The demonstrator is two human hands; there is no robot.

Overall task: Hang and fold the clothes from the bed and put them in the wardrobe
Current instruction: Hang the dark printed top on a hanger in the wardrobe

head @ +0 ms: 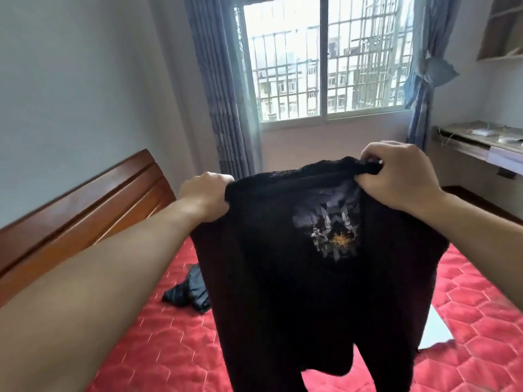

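Fists hold the load: the left hand point(206, 196) is closed in a tight grip on the upper left edge of a black garment point(283, 278), cloth bunched inside the curled fingers. The right hand point(402, 174) is likewise closed, pinching the upper right edge, thumb and fingers pressed over a rolled band of fabric. Between the two, the top edge runs stretched from 9 to 3 o'clock, and the garment hangs down in the air above the bed point(169, 343), covering much of its red quilted surface. A pale and gold print point(332, 236) shows near its upper middle. At 8 o'clock from the garment, a dark crumpled piece of clothing point(188, 290) lies on the bed. A wooden headboard point(85, 205) stands at 9 o'clock. At 12 o'clock is a barred window point(325, 60) with grey-blue curtains point(223, 89), and at 2 o'clock a bench point(475, 142) carrying small white items.
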